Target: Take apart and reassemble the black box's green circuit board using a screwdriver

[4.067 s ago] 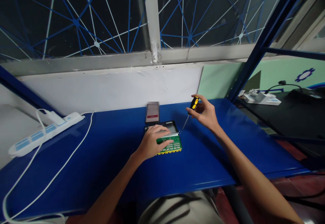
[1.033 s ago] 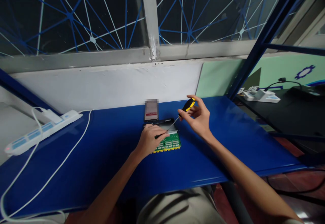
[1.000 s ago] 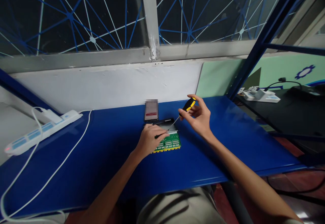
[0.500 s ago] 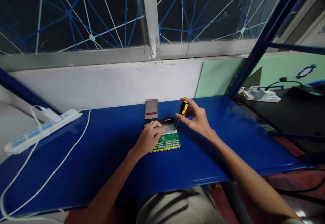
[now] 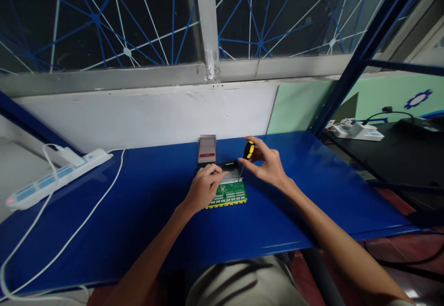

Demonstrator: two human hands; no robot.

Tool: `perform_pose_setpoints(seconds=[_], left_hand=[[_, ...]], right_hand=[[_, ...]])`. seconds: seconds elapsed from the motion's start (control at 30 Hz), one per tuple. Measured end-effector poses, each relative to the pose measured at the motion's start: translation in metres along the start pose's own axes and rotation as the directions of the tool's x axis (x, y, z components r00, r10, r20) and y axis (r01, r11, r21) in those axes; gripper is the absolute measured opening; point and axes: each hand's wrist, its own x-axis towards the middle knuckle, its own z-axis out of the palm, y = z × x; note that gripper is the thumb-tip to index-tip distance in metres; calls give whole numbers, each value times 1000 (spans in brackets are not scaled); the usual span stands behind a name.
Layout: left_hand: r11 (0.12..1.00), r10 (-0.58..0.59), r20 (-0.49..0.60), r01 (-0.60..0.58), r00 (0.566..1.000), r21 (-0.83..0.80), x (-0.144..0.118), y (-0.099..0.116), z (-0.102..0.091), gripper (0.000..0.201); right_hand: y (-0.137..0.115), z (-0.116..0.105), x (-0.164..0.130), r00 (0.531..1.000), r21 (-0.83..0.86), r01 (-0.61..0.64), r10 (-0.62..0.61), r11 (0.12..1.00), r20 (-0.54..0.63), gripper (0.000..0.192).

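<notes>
Left hand [image 5: 203,188] presses flat on the circuit board [image 5: 229,194] near the worktop's [image 5: 138,213] far edge. Right hand [image 5: 267,165] grips the screwdriver [image 5: 247,154]; advise keeping the tip upright, board steadied.

Green rectangular circuit board [image 5: 229,195] lies mid-table on the blue flat table [image 5: 138,213], partly over a black rectangular tray [image 5: 231,169] behind it. Behind the tray — a small upright phone [image 5: 207,149], near the wall. Left hand [image 5: 203,188] rests on the board's left part; right hand [image 5: 265,165] sits just right of it, with a black-and-yellow-handled screwdriver [image 5: 245,158] tip down on the board's rear edge. White power strip [image 5: 55,176] lies far left, well apart — its white cord [image 5: 79,232] trails toward the near edge.
</notes>
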Motion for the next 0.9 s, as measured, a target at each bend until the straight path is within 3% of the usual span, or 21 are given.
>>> perform_pose_setpoints(seconds=[0.5,0.7,0.9], left_hand=[[997,-12,-167,0,986,-75,2,-1,3,13],[990,-27,-168,3,985,-144,3,2,2,16],[993,-39,-142,22,989,-119,4,5,-1,18]], right_hand=[[-17,-7,-2,987,51,102,-107,994,122,52],[-17,-4,-2,988,-48,147,-144,988,61,51],[-18,-4,-3,987,-64,135,-128,989,102,52]])
